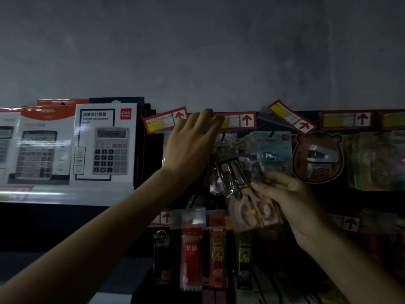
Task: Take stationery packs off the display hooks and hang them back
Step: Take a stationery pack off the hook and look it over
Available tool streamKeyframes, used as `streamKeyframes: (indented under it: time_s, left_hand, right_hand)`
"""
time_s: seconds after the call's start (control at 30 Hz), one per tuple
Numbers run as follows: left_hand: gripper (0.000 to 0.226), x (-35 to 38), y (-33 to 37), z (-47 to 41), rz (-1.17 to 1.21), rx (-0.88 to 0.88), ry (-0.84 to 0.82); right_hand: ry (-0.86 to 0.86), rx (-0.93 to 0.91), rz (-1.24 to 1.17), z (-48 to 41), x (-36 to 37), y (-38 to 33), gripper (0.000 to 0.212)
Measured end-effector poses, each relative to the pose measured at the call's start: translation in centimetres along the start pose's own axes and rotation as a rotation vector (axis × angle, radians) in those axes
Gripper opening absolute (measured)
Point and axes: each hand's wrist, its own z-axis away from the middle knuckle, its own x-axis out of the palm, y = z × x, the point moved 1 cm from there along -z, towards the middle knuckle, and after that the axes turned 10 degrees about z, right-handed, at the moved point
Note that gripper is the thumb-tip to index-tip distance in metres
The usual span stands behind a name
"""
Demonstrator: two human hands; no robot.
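Right hand (291, 200) grip pinches clear plastic pack of pink-handled scissors (245, 194) at its lower part, pack tilted w/ top near upper hook row. Left hand (192, 145) open, fingertips (208, 113) touching red-bordered price tag (237, 120). White calculator box (105, 145) sits on shelf at left.

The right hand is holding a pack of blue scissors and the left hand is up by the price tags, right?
Not quite: the scissors pack in the right hand holds pinkish-beige scissors, not blue ones. The head view shows their pale pink handles with a yellow bead. The rest is right: the left hand is raised at the row of red-edged price tags.
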Motion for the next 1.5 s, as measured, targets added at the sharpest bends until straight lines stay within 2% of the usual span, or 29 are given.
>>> streamKeyframes:
  time_s: [0.07,0.2,0.3,0.43,0.5,0.7,1.0,1.23,1.3,1.4,1.5]
  left_hand:
    - [0.085,0.3,-0.5,-0.4,-0.026,0.011,-0.033]
    - [0.081,0.0,-0.9,-1.0,0.003,0.02,-0.039]
    - [0.063,-0.2,-1.3,-1.5,0.071,0.007,-0.005]
    - [0.03,-0.9,-1.6,-2.7,0.248,-0.107,0.085]
    - [0.024,-1.2,-1.8,-3.4,0.31,-0.175,0.102]
    - [0.019,-1.8,-2.2,-4.5,0.355,-0.221,0.05]
    - [0.015,-2.1,-1.8,-3.6,0.31,-0.164,0.017]
    - [0.017,-2.8,0.4,-0.5,0.381,-0.234,0.075]
    - [0.018,-2.7,1.4,1.5,0.443,-0.301,0.032]
    - [0.023,-2.0,3.0,4.6,0.558,-0.411,-0.14]
    - [0.034,-0.8,4.3,6.7,0.568,-0.412,-0.301]
  right_hand:
    - [0.002,0.01,-0.01,-0.5,0.4,0.0,0.028]
    - [-0.006,0.018,-0.02,-1.4,0.9,-0.1,0.014]
    - [0.002,0.026,-0.026,-2.0,1.2,-0.1,0.011]
    - [0.019,0.031,-0.049,-2.7,1.9,-0.4,0.013]
    - [0.022,0.026,-0.05,-3.1,2.3,-0.7,0.012]
    - [0.023,0.047,-0.067,-4.7,3.5,-1.7,0.017]
    - [0.026,0.105,-0.047,-5.6,4.3,-1.2,0.011]
    - [0.075,0.065,-0.003,-5.7,3.9,-0.2,0.011]
    - [0.11,0.033,0.035,-5.7,3.9,0.1,0.011]
    - [0.172,0.008,0.179,-6.0,4.1,0.6,0.009]
    - [0.209,-0.046,0.33,-6.2,4.4,0.9,0.011]
